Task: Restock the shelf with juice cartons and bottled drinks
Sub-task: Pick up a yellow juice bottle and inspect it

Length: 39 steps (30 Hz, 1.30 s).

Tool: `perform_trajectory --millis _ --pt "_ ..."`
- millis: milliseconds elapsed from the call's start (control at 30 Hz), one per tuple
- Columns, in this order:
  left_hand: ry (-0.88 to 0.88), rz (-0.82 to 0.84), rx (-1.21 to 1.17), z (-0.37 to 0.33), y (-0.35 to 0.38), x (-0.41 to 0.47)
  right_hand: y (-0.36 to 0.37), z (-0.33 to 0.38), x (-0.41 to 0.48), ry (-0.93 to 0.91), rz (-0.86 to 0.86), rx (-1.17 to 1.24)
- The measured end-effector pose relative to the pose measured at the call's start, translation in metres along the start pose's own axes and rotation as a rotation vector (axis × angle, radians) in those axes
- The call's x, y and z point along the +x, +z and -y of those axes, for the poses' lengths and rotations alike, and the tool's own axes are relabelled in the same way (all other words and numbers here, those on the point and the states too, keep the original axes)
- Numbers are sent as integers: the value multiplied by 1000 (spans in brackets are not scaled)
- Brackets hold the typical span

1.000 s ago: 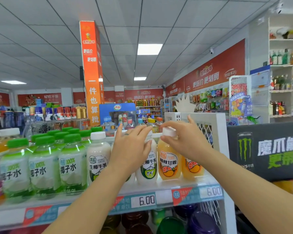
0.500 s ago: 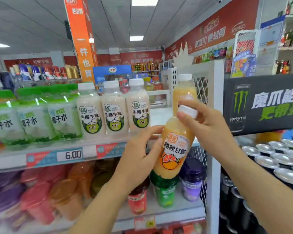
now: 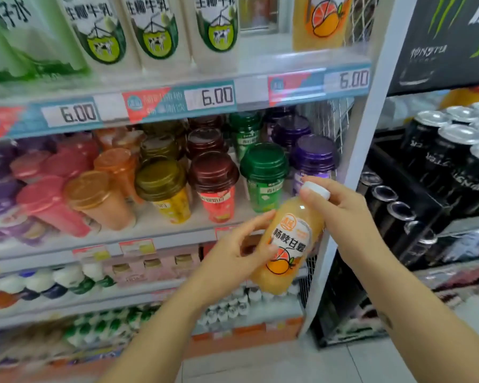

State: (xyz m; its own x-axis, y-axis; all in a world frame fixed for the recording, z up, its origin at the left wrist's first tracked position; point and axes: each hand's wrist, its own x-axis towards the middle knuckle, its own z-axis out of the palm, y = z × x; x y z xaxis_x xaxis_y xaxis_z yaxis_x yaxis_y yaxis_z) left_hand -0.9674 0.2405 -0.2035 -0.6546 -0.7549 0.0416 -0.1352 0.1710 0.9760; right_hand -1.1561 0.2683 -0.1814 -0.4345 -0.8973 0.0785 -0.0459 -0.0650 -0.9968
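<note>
1. My right hand [image 3: 343, 214] pinches the white cap [image 3: 317, 189] of the orange juice bottle [image 3: 285, 244], fingers curled round its neck.
2. My left hand [image 3: 233, 252] holds the bottle's label side, thumb and fingers curled against it.
3. The bottle hangs tilted between both hands, in front of the shelf [image 3: 161, 239] of lidded cups [image 3: 263, 175].

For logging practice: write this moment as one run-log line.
item: orange juice bottle, tilted | right grip: on white cap | left grip: on label side | status: unplaced
</note>
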Motion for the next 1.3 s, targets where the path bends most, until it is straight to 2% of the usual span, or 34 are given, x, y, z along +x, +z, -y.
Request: perform_trajectory --millis 133,233,333,433,533,600,667,733,867,933,967,1033,1133,1233,1300 --pt "-53 22 149 18 18 -16 0 -34 -9 148 -55 16" --pt "-80 -10 126 26 27 -25 1 -48 -15 242 -27 27" --pt "-166 -61 -34 27 31 -32 -4 -51 -14 306 69 49" --pt "-228 -75 -208 31 31 -34 -15 -58 -15 412 288 276" --pt "-350 -60 -509 37 33 -37 -23 -70 -20 456 453 488" --pt "-454 -50 -691 38 36 -39 -23 -76 -22 434 464 489" --pt "-494 -44 -744 39 37 -37 -19 -77 -24 428 400 465" --pt "-471 -54 -644 36 34 -34 -17 -75 -25 432 312 438" --pt "-255 18 -78 27 34 -32 -10 -71 -32 469 156 211" --pt "-225 1 -29 30 39 -34 -6 -71 -35 459 88 98" --pt "-249 -18 -88 33 41 -35 -5 -70 -36 438 72 51" --pt "-368 -50 -367 39 41 -35 -7 -66 -34 405 84 2" --pt "-490 -45 -760 41 39 -36 -16 -65 -30 441 207 123" --pt "-539 -1 -967 36 39 -38 -16 -64 -30 467 312 303" --pt "-565 10 -1007 36 39 -38 -13 -64 -31 418 284 284"
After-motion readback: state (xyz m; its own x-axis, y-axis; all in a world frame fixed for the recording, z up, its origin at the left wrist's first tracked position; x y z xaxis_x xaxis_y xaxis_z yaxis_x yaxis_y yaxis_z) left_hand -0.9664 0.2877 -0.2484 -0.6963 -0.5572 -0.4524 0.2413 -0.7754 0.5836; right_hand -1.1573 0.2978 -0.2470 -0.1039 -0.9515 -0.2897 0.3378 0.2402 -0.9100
